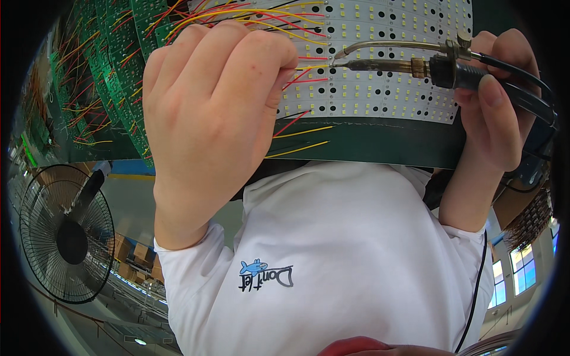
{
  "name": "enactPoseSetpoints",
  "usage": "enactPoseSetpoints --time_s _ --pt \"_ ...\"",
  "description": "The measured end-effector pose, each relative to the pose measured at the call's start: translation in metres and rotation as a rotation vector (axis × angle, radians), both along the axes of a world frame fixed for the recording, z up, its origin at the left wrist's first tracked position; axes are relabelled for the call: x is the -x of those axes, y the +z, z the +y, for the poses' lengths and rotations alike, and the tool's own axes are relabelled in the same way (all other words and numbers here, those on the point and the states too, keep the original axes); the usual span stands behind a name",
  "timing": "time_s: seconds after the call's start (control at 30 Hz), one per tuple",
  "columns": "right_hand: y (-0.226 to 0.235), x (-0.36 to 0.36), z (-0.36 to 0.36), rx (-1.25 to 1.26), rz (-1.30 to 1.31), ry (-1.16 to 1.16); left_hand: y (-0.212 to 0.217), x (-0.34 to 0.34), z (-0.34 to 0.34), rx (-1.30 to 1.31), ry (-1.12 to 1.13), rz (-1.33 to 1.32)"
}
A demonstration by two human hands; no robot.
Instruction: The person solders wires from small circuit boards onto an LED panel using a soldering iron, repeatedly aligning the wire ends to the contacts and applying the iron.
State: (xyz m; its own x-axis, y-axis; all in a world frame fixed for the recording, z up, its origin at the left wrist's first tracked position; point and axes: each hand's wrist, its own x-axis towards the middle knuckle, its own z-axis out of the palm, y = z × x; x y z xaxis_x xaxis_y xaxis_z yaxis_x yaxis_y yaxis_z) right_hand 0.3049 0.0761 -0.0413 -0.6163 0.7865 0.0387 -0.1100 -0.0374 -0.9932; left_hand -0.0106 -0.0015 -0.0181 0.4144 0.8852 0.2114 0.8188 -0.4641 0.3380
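I have a soldering iron (415, 64) in my right hand (496, 113). It lies flat across the top right of the view, and its thin metal tip points left and touches the white board (380, 89). A bent metal tube runs along just above the tip. I think the iron is light and stiff, and its metal end is surely very hot. So the safe place to hold it is the black handle at the back, well away from the tip. That is where my fingers (493, 95) are wrapped around it, with the thumb on the near side. Two black cords (528, 89) come out of the handle and run off to the right.

The white board has many small yellow squares and black dots in rows. It looks thin and I think it could bend or scratch easily. Red and yellow wires (297, 127) run over it and hang off its lower edge. They look soft and floppy.

My left hand (208, 107) is curled into a loose fist on the board, just left of the tip. I cannot tell if it is pinching a wire, because my fingers hide that.

To the left are green boards (113, 77) with more wires. Lower left stands a black fan (65, 234). My white shirt (332, 255) fills the middle.
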Motion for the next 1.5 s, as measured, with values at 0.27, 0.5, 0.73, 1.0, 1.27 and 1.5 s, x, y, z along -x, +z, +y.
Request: enactPoseSetpoints --time_s 0.27,0.5,0.73,1.0,1.27,1.5 --pt "0.003 -0.004 0.002 0.065 0.062 0.022 0.0 -0.007 0.001 -0.011 0.008 -0.006" --pt "0.009 0.001 -0.003 0.002 -0.04 -0.044 0.004 -0.007 -0.001 0.051 0.053 -0.11" --pt "0.0 -0.008 -0.002 0.071 0.061 -0.097 0.019 0.003 -0.017 -0.22 0.176 -0.37" --pt "-0.006 -0.027 0.002 0.155 0.179 0.047 0.024 -0.003 -0.047 -0.054 0.232 0.089" --pt "-0.025 -0.069 -0.002 0.255 0.261 -0.083 0.038 0.014 -0.068 0.074 0.735 -0.227" --pt "-0.046 -0.085 -0.002 0.249 0.389 -0.062 0.036 0.01 -0.083 0.105 0.682 0.029"
